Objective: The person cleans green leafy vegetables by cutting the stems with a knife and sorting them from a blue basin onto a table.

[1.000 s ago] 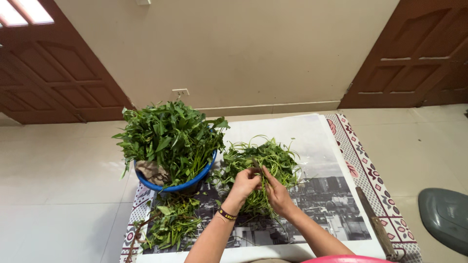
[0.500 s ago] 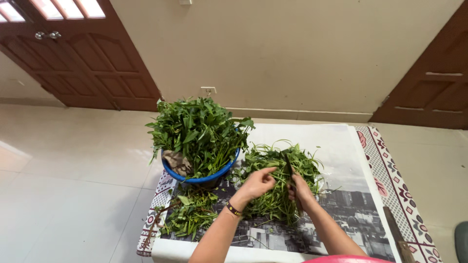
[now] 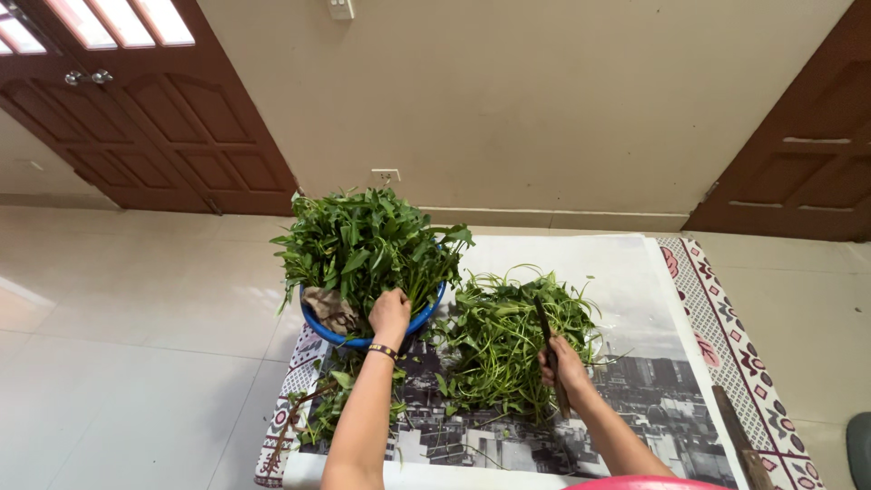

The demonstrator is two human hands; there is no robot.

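Note:
A blue bowl [image 3: 319,328] heaped with leafy greens [image 3: 367,240] stands at the left of a printed sheet [image 3: 635,290] spread on the floor. My left hand [image 3: 390,313] reaches into the greens at the bowl's near rim, fingers curled among the stems. My right hand [image 3: 564,361] grips a dark knife [image 3: 547,331] pointing away from me, over a loose pile of cut green stems [image 3: 504,340] in the middle of the sheet. A smaller heap of leaves and trimmings [image 3: 331,399] lies in front of the bowl.
A patterned mat [image 3: 726,336] sticks out from under the sheet on the right, with a brown stick-like object [image 3: 739,436] on it. Wooden doors [image 3: 172,127] stand at the back left and back right [image 3: 798,154]. Pale floor tiles [image 3: 127,345] surround the mat.
My left hand left the stem pile and moved left into the bowl of greens. My right hand stays over the pile, now showing the knife. The camera shifted, so everything sits further right.

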